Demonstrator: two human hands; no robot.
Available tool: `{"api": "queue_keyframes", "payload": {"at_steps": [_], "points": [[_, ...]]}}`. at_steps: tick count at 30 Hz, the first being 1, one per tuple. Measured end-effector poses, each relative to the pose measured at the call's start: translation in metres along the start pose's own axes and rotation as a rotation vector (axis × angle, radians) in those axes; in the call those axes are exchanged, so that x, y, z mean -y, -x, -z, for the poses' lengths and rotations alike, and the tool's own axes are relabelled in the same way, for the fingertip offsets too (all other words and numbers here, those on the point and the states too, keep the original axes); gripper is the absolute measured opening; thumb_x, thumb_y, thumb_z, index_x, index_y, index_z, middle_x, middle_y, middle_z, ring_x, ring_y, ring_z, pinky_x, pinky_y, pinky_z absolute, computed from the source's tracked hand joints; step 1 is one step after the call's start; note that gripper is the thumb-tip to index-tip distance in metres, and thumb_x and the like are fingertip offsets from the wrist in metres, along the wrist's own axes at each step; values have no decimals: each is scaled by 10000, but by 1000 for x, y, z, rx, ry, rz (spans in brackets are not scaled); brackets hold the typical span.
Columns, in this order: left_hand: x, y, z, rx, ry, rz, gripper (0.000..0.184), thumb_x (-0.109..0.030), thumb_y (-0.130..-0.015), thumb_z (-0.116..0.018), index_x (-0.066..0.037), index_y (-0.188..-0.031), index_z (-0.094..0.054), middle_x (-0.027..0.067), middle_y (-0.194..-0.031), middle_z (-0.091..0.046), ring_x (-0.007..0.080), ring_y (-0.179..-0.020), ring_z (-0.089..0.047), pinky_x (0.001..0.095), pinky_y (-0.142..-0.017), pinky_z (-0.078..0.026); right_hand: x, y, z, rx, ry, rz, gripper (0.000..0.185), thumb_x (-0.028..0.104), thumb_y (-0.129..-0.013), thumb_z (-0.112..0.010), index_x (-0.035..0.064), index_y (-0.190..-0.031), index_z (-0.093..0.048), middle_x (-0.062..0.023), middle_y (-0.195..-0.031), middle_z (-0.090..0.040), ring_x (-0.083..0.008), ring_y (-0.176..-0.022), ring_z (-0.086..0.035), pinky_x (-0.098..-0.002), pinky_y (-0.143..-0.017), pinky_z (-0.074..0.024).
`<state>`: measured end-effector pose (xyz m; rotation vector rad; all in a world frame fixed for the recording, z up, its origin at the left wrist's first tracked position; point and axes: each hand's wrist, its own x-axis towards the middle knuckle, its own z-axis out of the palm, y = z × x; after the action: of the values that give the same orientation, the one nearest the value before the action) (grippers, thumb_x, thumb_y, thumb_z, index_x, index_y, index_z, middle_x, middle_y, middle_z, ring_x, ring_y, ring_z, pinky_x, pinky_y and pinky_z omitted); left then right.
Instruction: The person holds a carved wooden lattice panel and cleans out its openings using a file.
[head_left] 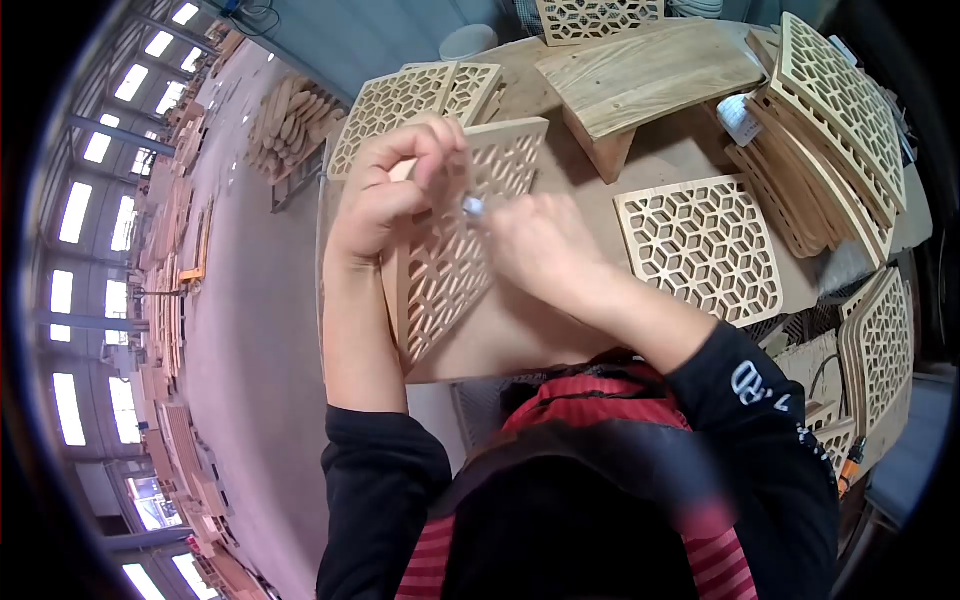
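Observation:
A lattice-cut wooden panel [455,275] stands tilted on its edge on the bench in front of me. My left hand [400,185] is closed at the panel's upper left, its fingers curled toward the thumb. What they pinch, if anything, is hidden and blurred. My right hand [545,245] is smeared by motion in front of the panel's right side, with its fingers drawn in. At its fingertips, over the lattice, shows a small bluish-white thing [473,206], too blurred to name. A second lattice panel [700,250] lies flat to the right of my right hand.
Lattice panels [395,110] lean at the back left. A plain wooden stand [655,75] occupies the back middle. Curved lattice panels [840,110] are stacked at the right, beside a white roll [738,120]. More panels [885,345] stand at the lower right. Wooden pieces [290,125] are piled beyond the bench.

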<state>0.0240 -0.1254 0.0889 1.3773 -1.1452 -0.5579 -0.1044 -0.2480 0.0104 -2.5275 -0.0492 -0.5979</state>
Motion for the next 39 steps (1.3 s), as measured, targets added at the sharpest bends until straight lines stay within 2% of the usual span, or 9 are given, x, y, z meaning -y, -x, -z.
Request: {"api": "queue_keyframes", "payload": {"at_steps": [6, 10, 12, 18, 23, 30, 35, 38, 39], "points": [[11, 3, 20, -201, 104, -22, 126, -9, -531, -472, -58, -642, -434, 60, -852, -503, 209, -961, -468, 290, -891, -356, 4, 24, 37, 114, 71, -95, 128, 78, -762, -557, 43, -703, -665, -176, -667, -659, -323, -630, -678, -438, -608, -541], [-2, 2, -3, -223, 37, 107, 113, -77, -690, -614, -43, -752, -525, 54, -875, -513, 165, -955, -471, 277, -863, -381, 8, 14, 29, 81, 56, -18, 124, 74, -755, -559, 37, -674, -647, -164, -646, -654, -323, -618, -674, -414, -591, -541], [5, -3, -7, -38, 78, -55, 141, -129, -732, -647, -51, -775, -538, 46, -856, -504, 162, -902, -479, 279, -859, -389, 5, 4, 16, 74, 54, 10, 129, 73, -765, -558, 31, -674, -640, -163, -646, -654, -310, -622, -677, -411, -586, -540], [3, 20, 18, -225, 89, -110, 212, -150, -842, -641, -39, -730, -500, 24, -790, -465, 180, -828, -457, 384, -1054, -309, 6, 27, 23, 45, -34, -41, 174, 122, -819, -580, 31, -684, -640, -207, -635, -632, -374, -582, -647, -474, -558, -512], [3, 21, 2, -95, 27, -98, 121, -41, -550, -533, -80, -613, -438, 38, -784, -455, 203, -844, -456, 418, -1132, -214, 16, -2, 8, 108, 35, 41, 138, 95, -759, -572, 44, -658, -652, -164, -672, -669, -290, -618, -680, -398, -590, -542], [5, 32, 19, -194, 106, -84, 142, -40, -558, -529, -77, -620, -406, 27, -772, -424, 178, -805, -414, 411, -1173, -124, 10, 26, 17, 70, 9, -41, 210, 183, -880, -572, 37, -760, -663, -185, -617, -628, -368, -564, -635, -476, -540, -506], [0, 16, -8, -34, 46, -96, 122, -30, -547, -541, -59, -624, -450, 46, -787, -480, 206, -840, -471, 398, -1127, -229, 17, -5, 10, 114, 54, 38, 126, 81, -760, -558, 42, -693, -658, -164, -659, -662, -294, -620, -682, -402, -583, -540], [-3, 17, -1, -199, 24, -51, 124, -40, -543, -548, -61, -626, -458, 47, -774, -477, 213, -846, -481, 395, -1087, -274, 16, 4, 17, 138, 31, -41, 130, 92, -762, -558, 43, -704, -663, -170, -671, -666, -304, -630, -683, -409, -591, -541], [-4, 20, 9, -228, -9, -56, 132, -39, -528, -540, -70, -630, -462, 51, -768, -485, 220, -857, -485, 395, -1044, -305, 9, 16, 20, 147, 28, -27, 237, 207, -896, -573, 22, -775, -658, -198, -645, -640, -364, -585, -650, -478, -573, -521]]}}
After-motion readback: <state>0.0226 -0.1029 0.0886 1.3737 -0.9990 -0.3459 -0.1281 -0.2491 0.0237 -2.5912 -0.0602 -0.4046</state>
